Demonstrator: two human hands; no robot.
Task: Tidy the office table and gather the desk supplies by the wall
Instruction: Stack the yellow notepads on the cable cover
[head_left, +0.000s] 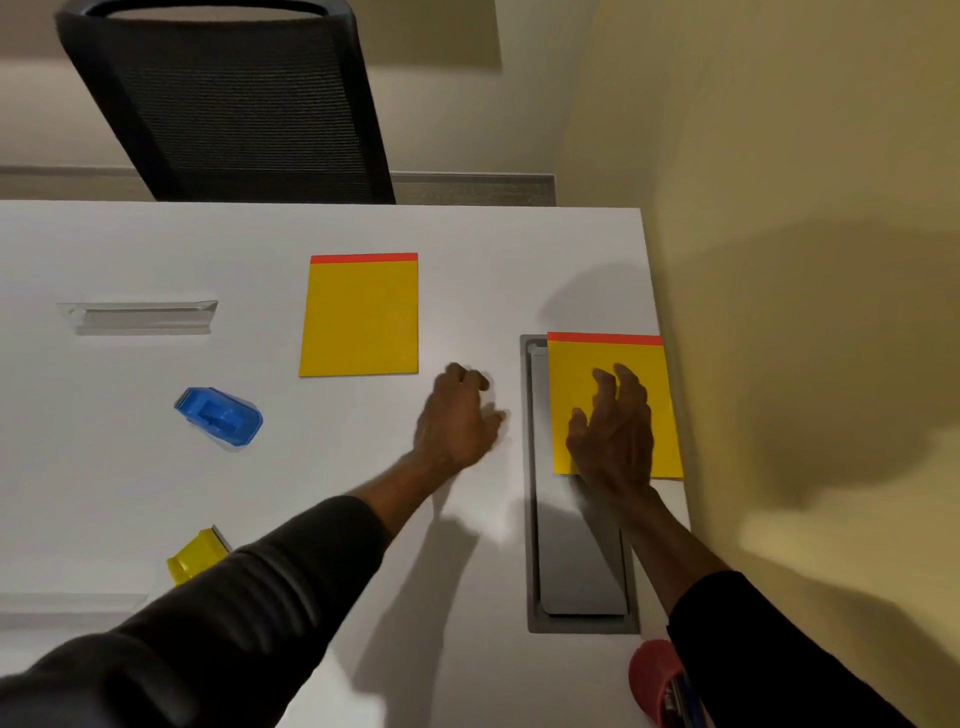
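Two yellow notepads are being shown on a white table (156, 249), one of them under the right hand by the wall (779, 208).

A red cup (652, 675) at five o'clock is being cut off by the frame edge and half hidden by the right sleeve; a yellow item (195, 558) at eight o'clock is being partly covered by the left sleeve and cannot be identified. The right hand (613, 441), fingers spread and nothing grasped, is being laid over the lower part of the notepad by the wall (587, 364), which is overlapping the grey cable tray (571, 561). The left hand (457, 415), blurred, loosely open and empty, is being held just left of the tray, with the second notepad (359, 317) near it at eleven o'clock. A blue stapler (221, 415) and a clear holder (137, 317) are lying well apart at nine and ten o'clock.
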